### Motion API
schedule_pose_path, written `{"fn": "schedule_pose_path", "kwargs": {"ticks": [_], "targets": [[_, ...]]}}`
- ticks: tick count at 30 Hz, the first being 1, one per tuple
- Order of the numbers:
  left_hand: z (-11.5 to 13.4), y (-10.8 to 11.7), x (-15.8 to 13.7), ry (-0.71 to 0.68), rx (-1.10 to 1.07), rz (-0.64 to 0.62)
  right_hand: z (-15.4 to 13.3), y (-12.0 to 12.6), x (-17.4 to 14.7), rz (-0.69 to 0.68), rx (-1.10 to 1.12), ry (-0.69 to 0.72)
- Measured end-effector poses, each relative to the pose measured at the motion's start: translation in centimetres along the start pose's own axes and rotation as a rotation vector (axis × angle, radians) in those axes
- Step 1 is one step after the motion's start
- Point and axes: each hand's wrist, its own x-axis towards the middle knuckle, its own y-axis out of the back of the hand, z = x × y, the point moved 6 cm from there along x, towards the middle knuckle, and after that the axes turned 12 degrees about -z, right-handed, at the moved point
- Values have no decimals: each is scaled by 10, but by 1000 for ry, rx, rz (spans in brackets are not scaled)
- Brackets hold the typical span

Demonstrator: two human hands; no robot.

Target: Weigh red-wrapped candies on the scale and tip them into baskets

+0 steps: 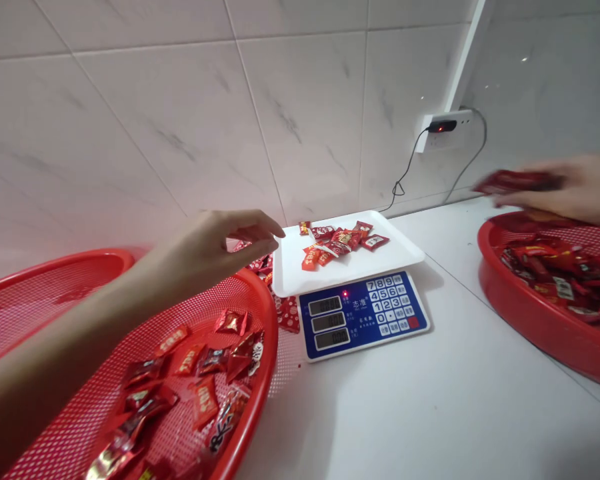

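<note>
My left hand [233,240] hovers above the near red basket [267,320], at the left edge of the white weighing tray [290,267]. Its thumb and fingers are curved and apart, and nothing shows between them. Several red-wrapped candies [350,240] lie on the tray, which tops a blue digital scale [365,317]. On the right, my right hand [580,190] is blurred by motion above another red basket [500,287]. It grips a dark red candy packet [515,181]. Loose wrapped candies [565,273] fill much of that basket.
More red candies [203,400] lie in the near left basket, and another red basket [115,259] stands behind it. Red patterned wrapping [287,313] shows behind the scale. A cable [405,177] runs down the tiled wall from a socket [445,133]. All stands on a white table [405,420].
</note>
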Motion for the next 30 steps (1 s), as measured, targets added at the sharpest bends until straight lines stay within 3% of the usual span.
{"fn": "schedule_pose_path", "kwargs": {"ticks": [2, 5, 8, 11, 13, 17, 20, 25, 30], "targets": [[2, -2, 0, -1, 7, -11, -67, -30, 11, -64, 292, 142], [4, -6, 1, -2, 36, -44, -134, -81, 32, -19, 305, 298], [1, -9, -2, -6, 53, -64, -159, -134, 48, -147, 270, 379], [-5, -11, -11, -12, 46, -69, -159, -163, 44, -393, 223, 401], [-10, -10, -19, -3, 51, -62, -153, -156, 35, -454, 219, 402], [-19, -3, -33, 80, 31, -19, -139, -106, 20, -256, 258, 459], [-23, -1, -36, 105, 38, -7, -124, -87, 12, -219, 265, 427], [-15, -2, -40, 31, 89, 19, -102, -95, 1, -275, 264, 369], [-10, -5, -45, 54, 146, -3, -93, -104, -5, -311, 267, 378]]}}
